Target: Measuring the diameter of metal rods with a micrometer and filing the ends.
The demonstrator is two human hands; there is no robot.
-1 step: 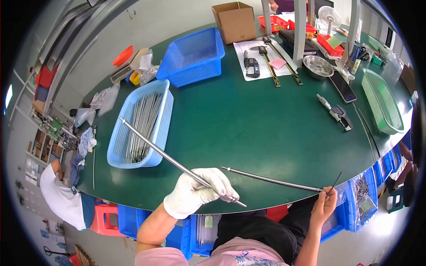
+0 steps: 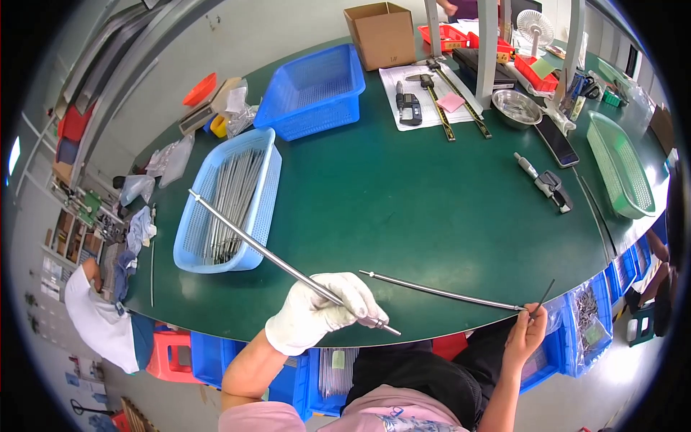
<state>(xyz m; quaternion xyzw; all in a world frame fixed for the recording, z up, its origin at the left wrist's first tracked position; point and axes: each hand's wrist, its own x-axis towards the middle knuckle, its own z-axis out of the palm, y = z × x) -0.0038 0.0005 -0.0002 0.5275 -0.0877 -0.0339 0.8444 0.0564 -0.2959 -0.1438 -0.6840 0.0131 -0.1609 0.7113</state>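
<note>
the left hand (image 2: 320,311), in a white glove, is closed around a long metal rod (image 2: 281,263) near its lower end, which pokes out just past the fingers. the rod slants up and to the left, its far tip hanging over the light blue basket (image 2: 263,216) that holds a heap of similar rods. the right hand (image 2: 525,335), bare, is pinched shut on the end of a second, thinner rod (image 2: 439,290) that reaches left across the near edge of the green table (image 2: 432,209), its free tip stopping close to the gloved hand without touching it. a short dark wire or pin seems to stick up from the right fingers, though it is too small to be sure.

as a judgement, the work looks to be in its early or middle part: the light blue basket is well stocked, while the darker blue basket (image 2: 317,90) beyond it and the green basket (image 2: 619,169) at the far right show no rods from here. the two rods are apart, not joined. calipers (image 2: 409,104) and a micrometer (image 2: 543,183) lie untouched further back.
</note>
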